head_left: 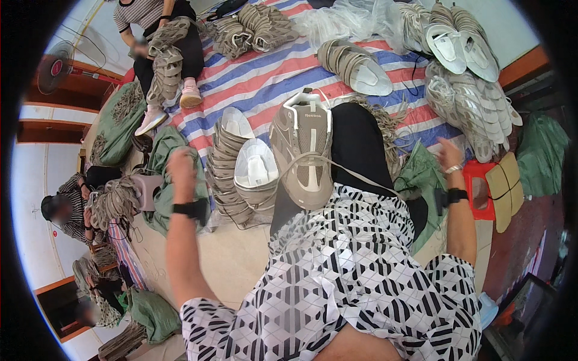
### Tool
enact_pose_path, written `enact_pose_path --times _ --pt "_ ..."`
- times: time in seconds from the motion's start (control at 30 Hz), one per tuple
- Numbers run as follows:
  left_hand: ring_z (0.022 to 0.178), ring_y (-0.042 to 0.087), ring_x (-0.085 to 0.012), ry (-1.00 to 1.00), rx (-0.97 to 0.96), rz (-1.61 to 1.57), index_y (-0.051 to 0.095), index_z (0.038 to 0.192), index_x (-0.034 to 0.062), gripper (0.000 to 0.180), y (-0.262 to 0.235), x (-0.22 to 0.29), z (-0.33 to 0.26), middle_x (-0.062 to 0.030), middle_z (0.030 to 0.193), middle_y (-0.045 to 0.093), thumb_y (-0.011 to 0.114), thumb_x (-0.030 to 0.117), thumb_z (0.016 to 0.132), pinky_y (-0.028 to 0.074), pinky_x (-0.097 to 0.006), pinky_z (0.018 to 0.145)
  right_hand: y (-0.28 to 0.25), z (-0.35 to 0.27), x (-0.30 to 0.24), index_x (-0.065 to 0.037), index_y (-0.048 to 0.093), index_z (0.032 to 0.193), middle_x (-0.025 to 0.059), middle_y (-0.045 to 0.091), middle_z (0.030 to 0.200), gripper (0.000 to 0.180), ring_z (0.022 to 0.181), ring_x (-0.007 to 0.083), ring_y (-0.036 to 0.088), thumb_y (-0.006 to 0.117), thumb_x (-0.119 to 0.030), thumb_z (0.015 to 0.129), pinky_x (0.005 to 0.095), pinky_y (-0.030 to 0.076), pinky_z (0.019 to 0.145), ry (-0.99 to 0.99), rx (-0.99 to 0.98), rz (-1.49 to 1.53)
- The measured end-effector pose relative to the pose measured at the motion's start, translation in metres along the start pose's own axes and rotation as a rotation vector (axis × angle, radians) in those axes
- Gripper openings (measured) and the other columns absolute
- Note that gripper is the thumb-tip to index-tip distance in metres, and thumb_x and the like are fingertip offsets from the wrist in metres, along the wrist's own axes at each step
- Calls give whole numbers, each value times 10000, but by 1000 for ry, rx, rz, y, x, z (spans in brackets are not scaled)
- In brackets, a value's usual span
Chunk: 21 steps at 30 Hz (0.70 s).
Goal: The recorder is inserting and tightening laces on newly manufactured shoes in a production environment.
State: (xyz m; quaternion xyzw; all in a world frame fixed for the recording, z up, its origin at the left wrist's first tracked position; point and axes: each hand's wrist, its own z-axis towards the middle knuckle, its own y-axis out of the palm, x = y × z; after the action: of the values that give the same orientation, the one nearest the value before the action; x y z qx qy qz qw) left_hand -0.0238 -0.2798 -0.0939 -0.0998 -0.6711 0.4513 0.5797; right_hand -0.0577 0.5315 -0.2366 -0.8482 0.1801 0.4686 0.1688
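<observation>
Near frame centre, the shoe runs top-to-bottom between the nearer left hand and the right hand. Their blurred fingers' opening cannot be told.

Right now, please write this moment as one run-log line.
shoe: on lap, toe toward person; left hand: off shoe, out left, blurred; right hand: off shoe, out right; stacked uppers: left of shoe

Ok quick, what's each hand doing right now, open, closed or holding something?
Left hand: away from the taupe sneaker, blurred; open or closed can't be told.
Right hand: also away from it; open or closed can't be told.
</observation>
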Motion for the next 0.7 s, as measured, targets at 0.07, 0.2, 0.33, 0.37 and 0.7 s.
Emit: enact_pose_path --times 0.07,0.2,0.33,0.37,0.7 --pt "768 578 -307 660 -63 343 625 925 39 197 52 94 -41 -132 817 572 443 112 903 475 -397 721 128 -110 -84 -44 622 1144 23 632 771 295 587 96 565 560 -128 869 229 444 509 -129 -405 -113" --pt "702 571 -291 449 -313 -239 544 885 33 216 112 200 -119 -120 768 552 447 204 973 471 -368 649 224 -239 -136 -17 546 1145 88 688 858 236 718 132 669 505 -91 925 245 522 613 -482 -817 -365" --pt "748 594 -328 413 -341 -78 554 865 25 189 111 220 -149 -165 803 573 518 188 952 463 -398 650 234 -240 -111 2 595 941 93 668 779 70 649 139 666 573 -27 882 260 516 548 -529 -838 -552" --pt "711 589 -305 457 -409 -24 558 843 20 202 106 213 -157 -158 761 557 541 193 944 457 -390 631 235 -244 -109 2 595 941 93 668 779 70 649 139 666 573 -27 882 260 516 548 -525 -844 -553" --pt "646 535 -56 154 -305 -605 676 961 2 214 96 202 -155 5 736 618 533 161 977 442 -208 602 248 -248 -89 -12 591 823 152 628 767 117 704 310 644 650 -111 837 373 517 612 -846 -659 -485"
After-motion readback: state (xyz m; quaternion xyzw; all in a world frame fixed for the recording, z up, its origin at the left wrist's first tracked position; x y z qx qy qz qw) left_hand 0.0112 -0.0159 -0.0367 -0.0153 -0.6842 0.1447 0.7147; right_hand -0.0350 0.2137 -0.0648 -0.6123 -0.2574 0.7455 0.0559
